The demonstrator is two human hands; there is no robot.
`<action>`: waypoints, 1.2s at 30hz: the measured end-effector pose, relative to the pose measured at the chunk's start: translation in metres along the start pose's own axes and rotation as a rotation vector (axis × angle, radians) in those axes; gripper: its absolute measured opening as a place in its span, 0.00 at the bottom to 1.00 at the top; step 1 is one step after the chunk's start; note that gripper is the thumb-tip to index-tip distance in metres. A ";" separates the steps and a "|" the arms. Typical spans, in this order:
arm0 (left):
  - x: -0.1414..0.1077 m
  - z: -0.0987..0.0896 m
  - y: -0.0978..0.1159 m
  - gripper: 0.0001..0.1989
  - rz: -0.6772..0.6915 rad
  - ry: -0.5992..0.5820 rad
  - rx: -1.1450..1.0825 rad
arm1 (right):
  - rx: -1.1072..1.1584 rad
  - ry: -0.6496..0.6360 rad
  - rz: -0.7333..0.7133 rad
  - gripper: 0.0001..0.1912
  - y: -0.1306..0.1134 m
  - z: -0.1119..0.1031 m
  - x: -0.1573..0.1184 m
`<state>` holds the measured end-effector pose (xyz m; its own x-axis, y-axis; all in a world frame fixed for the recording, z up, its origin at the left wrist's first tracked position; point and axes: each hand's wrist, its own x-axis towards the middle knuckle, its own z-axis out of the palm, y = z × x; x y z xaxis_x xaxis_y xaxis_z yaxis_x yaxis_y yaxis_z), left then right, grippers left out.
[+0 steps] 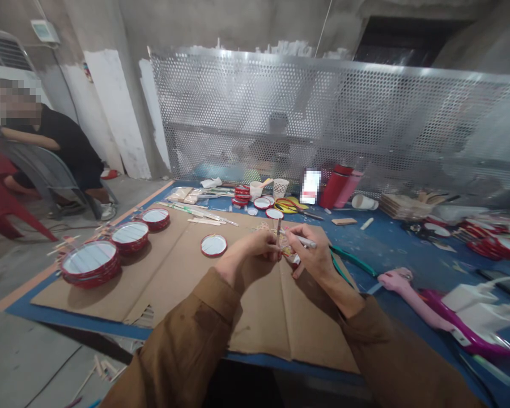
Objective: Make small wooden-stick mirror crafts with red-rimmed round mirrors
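Observation:
My left hand (261, 248), fingers closed, pinches a thin brown strip (279, 229) that stands nearly upright over the cardboard sheet (255, 328). Just right of it, my right hand (312, 249) is closed around a whitish pen-like tool (305, 240), its tip close to the strip. Small coloured bits lie under and between the hands, too blurred to name. A round red-rimmed disc with a white face (213, 245) lies left of my left hand. Green-handled pliers (352, 260) rest beside my right hand, partly hidden by it.
Stacks of red-rimmed discs (89, 263) line the cardboard's left side. Thin sticks (199, 212), paper cups (280, 187), a lit phone (310, 187) and a red bottle (336, 187) stand behind. At right lie a pink glue gun (416, 300) and white plugs (488, 314). A person (63, 136) sits far left.

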<state>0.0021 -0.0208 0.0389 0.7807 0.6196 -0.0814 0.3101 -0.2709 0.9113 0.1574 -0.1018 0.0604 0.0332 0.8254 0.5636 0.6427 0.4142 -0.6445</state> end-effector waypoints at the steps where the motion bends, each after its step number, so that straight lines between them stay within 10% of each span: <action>1: 0.000 0.000 0.000 0.10 0.004 -0.001 -0.007 | 0.008 -0.001 0.005 0.14 0.001 0.000 0.000; 36: 0.002 -0.001 -0.005 0.09 0.022 -0.007 -0.007 | 0.060 -0.013 0.098 0.18 -0.002 0.001 -0.004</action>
<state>0.0013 -0.0178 0.0350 0.7910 0.6084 -0.0645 0.2895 -0.2793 0.9155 0.1557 -0.1051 0.0589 0.0833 0.8680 0.4895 0.5898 0.3530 -0.7264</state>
